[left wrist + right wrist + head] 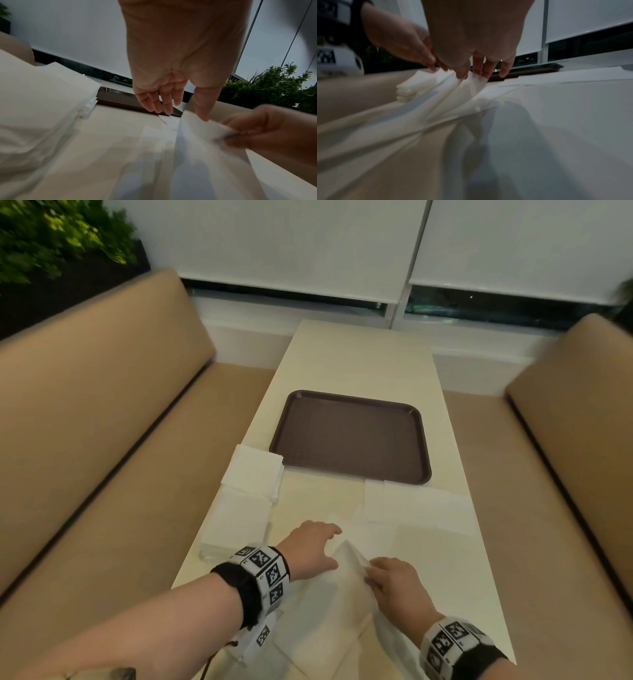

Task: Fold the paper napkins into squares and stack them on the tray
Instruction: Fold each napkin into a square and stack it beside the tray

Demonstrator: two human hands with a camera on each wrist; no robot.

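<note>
With the right hand [397, 583] pinching the raised napkin [346, 580] edge near the tabletop's [359, 361] front and the left hand [313, 546] flat-fingered beside it, align corners before creasing; the tray [349, 436] waits bare.

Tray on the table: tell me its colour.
The tray is dark brown, with nothing on it; the head view shows it best.

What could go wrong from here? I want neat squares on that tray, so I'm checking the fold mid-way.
The right hand pinches only the raised edge of the napkin, so thin paper may tear or crease crooked. The left hand lies with straight fingers on the sheet, which could slip and skew the fold. Loose sheets overlap nearby and might get dragged along. The tray holds no napkins yet.
</note>
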